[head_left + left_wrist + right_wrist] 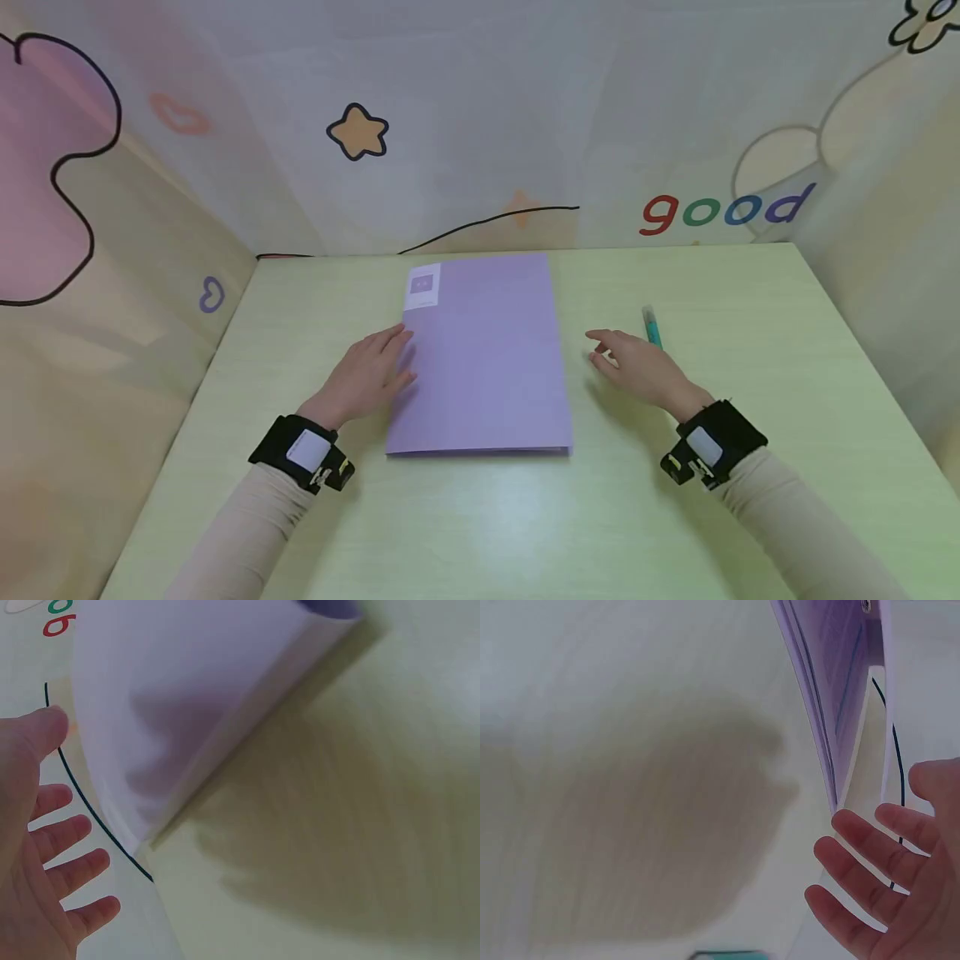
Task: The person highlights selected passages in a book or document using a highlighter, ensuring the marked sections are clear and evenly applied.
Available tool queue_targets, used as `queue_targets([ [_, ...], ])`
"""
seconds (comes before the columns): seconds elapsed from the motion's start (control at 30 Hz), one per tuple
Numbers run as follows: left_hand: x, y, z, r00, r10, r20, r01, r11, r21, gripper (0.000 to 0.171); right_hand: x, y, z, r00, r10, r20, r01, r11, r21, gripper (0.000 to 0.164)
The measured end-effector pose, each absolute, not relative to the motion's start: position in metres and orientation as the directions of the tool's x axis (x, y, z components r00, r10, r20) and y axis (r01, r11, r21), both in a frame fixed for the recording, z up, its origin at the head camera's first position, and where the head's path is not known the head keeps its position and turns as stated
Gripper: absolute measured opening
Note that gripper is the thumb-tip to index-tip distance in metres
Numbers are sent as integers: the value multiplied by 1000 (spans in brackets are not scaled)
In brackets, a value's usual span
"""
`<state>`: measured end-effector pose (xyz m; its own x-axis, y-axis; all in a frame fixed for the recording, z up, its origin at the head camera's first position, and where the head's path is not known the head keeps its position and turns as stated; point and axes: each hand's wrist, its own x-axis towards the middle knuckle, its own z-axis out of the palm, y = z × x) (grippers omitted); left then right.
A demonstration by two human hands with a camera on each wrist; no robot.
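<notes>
A lilac file folder [487,367] lies closed on the table, with a white label [429,297] at its upper left corner. My left hand [362,377] is at the folder's left edge, fingertips overlapping that edge in the head view. Its fingers are spread and hold nothing in the left wrist view, beside the folder's spine [225,742]. To the right of the folder is my right hand [637,367], fingers loosely bent and nothing in them. The right wrist view shows the folder's slightly gaping right side [844,682] past those fingers.
A teal pen [652,327] lies just beyond my right hand, partly hidden by it. The pale green table [480,533] is bordered at the back by a printed cloth backdrop [480,125], with more cloth on both sides.
</notes>
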<state>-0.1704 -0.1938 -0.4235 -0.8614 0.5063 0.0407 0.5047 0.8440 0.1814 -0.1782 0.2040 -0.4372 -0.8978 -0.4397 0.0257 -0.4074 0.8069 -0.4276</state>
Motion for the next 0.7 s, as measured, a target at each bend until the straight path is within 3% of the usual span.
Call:
queue_targets([
  [0.3,-151,-209,-446,-870,492,40,483,833,271,61,-159,190,-448,-883,-469,27,-422,767,-483,44],
  [0.53,-147,-207,-456,-860,507,49,500,822,271,61,-147,184,-452,-885,-463,56,-420,739,-527,48],
  [0.7,-146,-204,-456,-858,509,60,505,820,268,60,-141,180,-456,-873,-477,102,-460,737,-495,50],
])
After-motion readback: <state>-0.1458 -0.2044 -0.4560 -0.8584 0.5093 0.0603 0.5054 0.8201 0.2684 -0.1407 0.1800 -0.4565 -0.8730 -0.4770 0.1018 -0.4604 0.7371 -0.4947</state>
